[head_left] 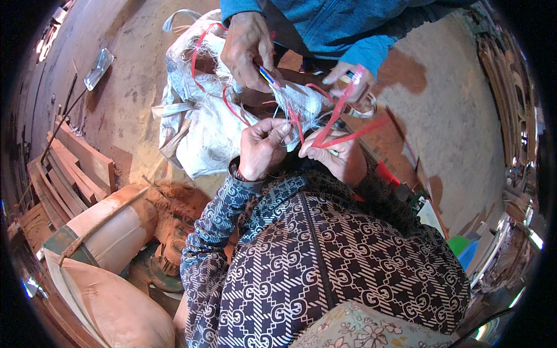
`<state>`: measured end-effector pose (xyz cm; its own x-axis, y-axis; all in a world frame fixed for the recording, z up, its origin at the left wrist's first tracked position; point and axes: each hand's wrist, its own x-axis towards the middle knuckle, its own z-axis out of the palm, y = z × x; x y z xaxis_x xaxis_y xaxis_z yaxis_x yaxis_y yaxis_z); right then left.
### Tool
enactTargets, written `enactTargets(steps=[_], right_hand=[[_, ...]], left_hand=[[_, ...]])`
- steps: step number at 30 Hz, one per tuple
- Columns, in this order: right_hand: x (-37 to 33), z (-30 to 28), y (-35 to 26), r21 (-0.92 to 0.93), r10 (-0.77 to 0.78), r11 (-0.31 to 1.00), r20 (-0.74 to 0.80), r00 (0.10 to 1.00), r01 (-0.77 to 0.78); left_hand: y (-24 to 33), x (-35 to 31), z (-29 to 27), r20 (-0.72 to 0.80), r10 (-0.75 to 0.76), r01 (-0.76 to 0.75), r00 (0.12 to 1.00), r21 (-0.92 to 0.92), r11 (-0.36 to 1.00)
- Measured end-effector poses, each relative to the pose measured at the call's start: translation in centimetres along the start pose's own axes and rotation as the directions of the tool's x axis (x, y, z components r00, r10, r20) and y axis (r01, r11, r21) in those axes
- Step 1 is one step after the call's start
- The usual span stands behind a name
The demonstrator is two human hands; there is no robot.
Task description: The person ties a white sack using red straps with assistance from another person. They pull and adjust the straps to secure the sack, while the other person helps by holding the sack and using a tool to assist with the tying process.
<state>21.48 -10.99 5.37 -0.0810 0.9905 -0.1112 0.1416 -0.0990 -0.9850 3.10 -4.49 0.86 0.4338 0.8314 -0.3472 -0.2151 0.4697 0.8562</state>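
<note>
Running out past the thumb and fingers of the right hand [342, 155], a red strap [334, 118] is pinched near its bend, one length being slanted up toward a co-worker's near hand [351, 86] and another trailed off to the right. The frayed edge of a white cloth [304, 102] is pinched by the left hand [259, 149], thumb against forefinger, so the cloth is placed between both grips and just beyond them. Above it, a blue-and-yellow stick [267, 76] is held in the co-worker's other hand [246, 51]. A bulky white sack [210, 144] is seen just beyond the left hand; whether the cloth is joined to it cannot be told
</note>
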Motion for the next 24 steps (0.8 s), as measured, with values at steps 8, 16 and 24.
enactTargets(steps=[8,16,24], right_hand=[[0.0,-0.3,0.1,-0.015,0.136,0.990,-0.095,0.986,-0.138],[4.8,-1.8,2.3,0.550,0.291,0.826,-0.231,0.928,-0.123],[10.5,-2.0,2.3,0.598,0.312,0.794,-0.244,0.918,-0.111]], left_hand=[[-0.2,1.9,1.9,0.061,0.014,0.009,0.998,-0.361,0.933],[0.0,2.3,0.7,0.129,0.032,0.005,0.991,-0.274,0.962],[-0.3,2.2,0.7,0.086,0.109,-0.105,0.990,-0.055,0.993]])
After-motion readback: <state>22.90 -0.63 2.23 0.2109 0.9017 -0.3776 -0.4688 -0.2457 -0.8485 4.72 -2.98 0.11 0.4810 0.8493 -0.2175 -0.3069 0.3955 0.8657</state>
